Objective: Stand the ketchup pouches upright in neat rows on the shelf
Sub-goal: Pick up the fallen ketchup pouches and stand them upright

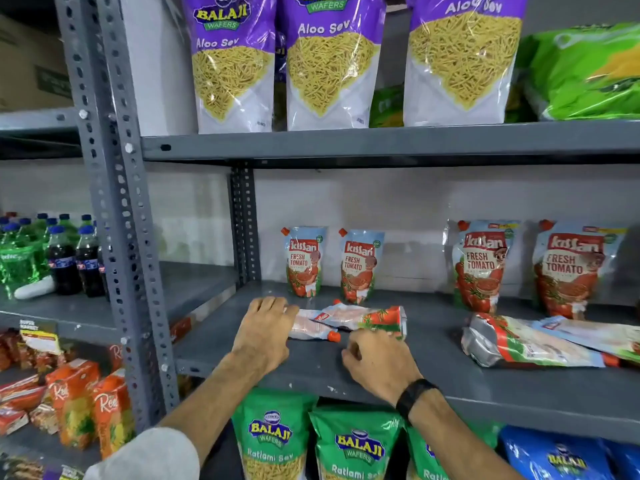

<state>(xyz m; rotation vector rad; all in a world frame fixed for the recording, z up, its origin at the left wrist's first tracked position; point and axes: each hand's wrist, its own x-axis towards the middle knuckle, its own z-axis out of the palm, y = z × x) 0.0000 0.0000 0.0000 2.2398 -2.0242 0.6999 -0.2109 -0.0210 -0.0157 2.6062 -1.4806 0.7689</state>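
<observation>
Two small Kissan ketchup pouches (304, 261) (360, 266) stand upright at the back of the grey middle shelf (433, 372), and two larger ones (479, 268) (568, 270) stand further right. Two small pouches lie flat and overlapping near the front (360, 317). My left hand (266, 332) rests on the left end of these flat pouches, fingers curled over them. My right hand (377, 362) touches their near right edge with bent fingers; a black band sits on that wrist. Two large pouches lie flat at the right (533, 344).
Purple Aloo Sev bags (232, 64) fill the shelf above, with green bags (588, 71) at its right. Green Ratlami Sev bags (273, 441) stand below. A perforated grey upright (117, 216) divides off the left bay, which holds drink bottles (65, 258) and orange packets (76, 403).
</observation>
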